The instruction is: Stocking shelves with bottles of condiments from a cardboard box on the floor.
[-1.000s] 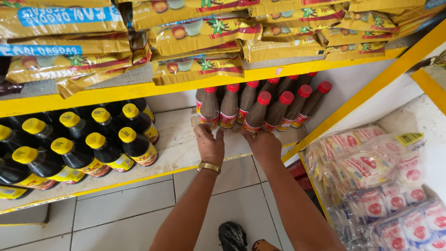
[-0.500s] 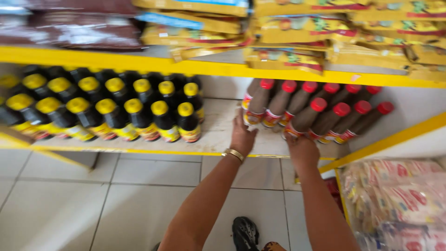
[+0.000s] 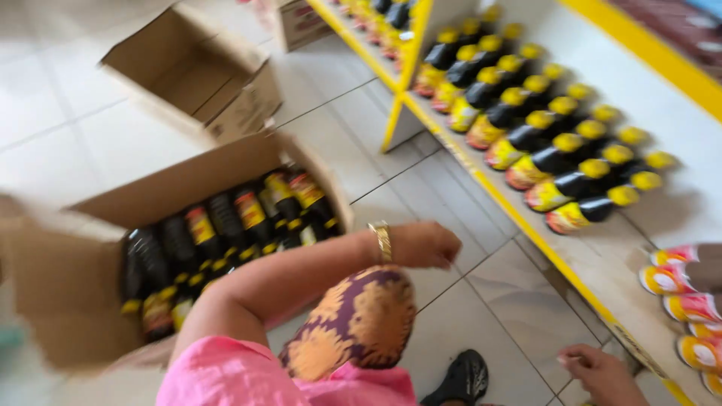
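A: Left hand (image 3: 425, 244), gold bracelet on the wrist, is hanging loosely curled over the tiled floor (image 3: 481, 293), gripping nothing. Right hand (image 3: 598, 372) is resting low by the yellow shelf edge (image 3: 526, 229); fingers partly bent, empty as far as the blur is showing.

B: Bottles?

A: Dark bottles (image 3: 226, 240) are lying packed in the open cardboard box (image 3: 68, 286), near the left hand. Judgement: taking them by the neck, one per hand, and keeping labels outward like the yellow-capped row (image 3: 571, 162), is looking sensible.

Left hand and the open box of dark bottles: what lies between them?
In the head view, only bare floor tile separates the left hand from the box; nothing else lies there.
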